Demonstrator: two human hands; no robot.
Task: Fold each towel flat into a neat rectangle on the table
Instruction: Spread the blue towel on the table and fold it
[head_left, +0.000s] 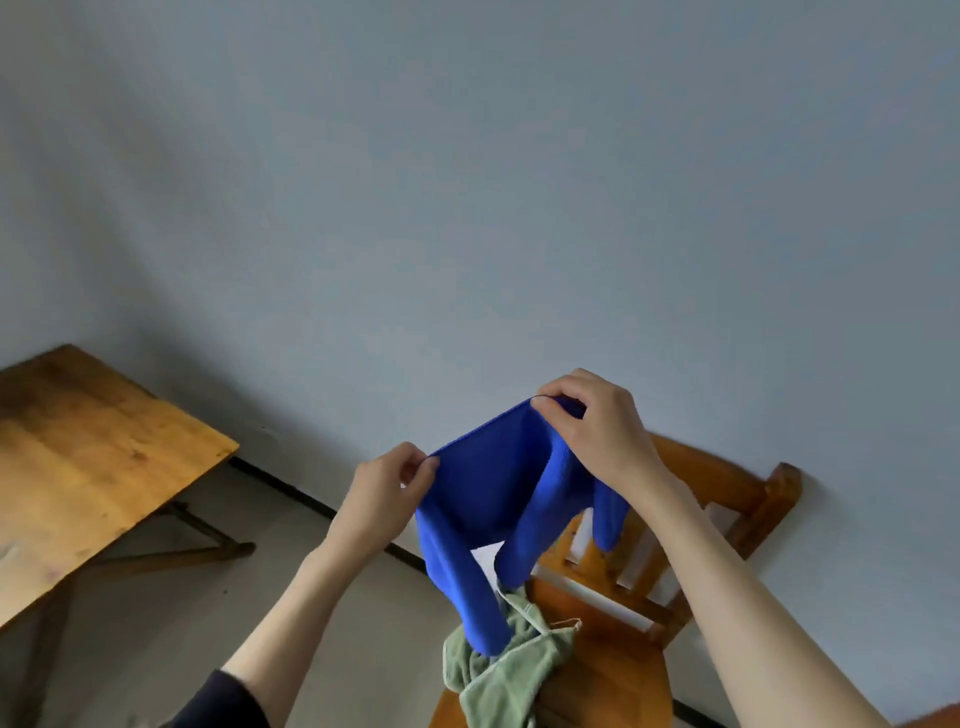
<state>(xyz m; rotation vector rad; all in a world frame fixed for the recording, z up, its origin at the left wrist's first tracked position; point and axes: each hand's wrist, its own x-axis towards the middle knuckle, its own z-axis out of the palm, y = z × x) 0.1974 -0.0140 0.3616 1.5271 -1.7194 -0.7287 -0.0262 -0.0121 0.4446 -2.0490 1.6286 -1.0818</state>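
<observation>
**Two hands holding a blue towel up over a chair**

Two towels are showing, and neither is lying on the table (88, 457), which is standing at the far left: a wooden top on crossed folding legs, sitting well apart from the hands.

Moving right, the left hand (387, 493) is reaching up from a dark sleeve (223, 701) at the bottom edge. Its thumb and fingers are pinching the left top corner of the blue towel (483, 499), closed tight on the hem. The towel is hanging in the air between the two hands, its top edge running taut and slanting upward toward the right. Below that edge the cloth is sagging and bunching into loose vertical folds, with one long fold trailing down on the left side and a shorter one drooping on the right.

Beneath the blue towel, a green towel (504, 670) is lying crumpled on the seat of a wooden chair (613, 670), partly spilling over the seat's left edge. The lowest fold of the blue towel is hanging down to the green one; whether they are touching cannot be told.

Further right, the right hand (592, 426) is gripping the other top corner, fingers curled over the hem and thumb pressing from the near side. The chair's slatted back is standing against the pale wall (467, 182) behind it.
</observation>
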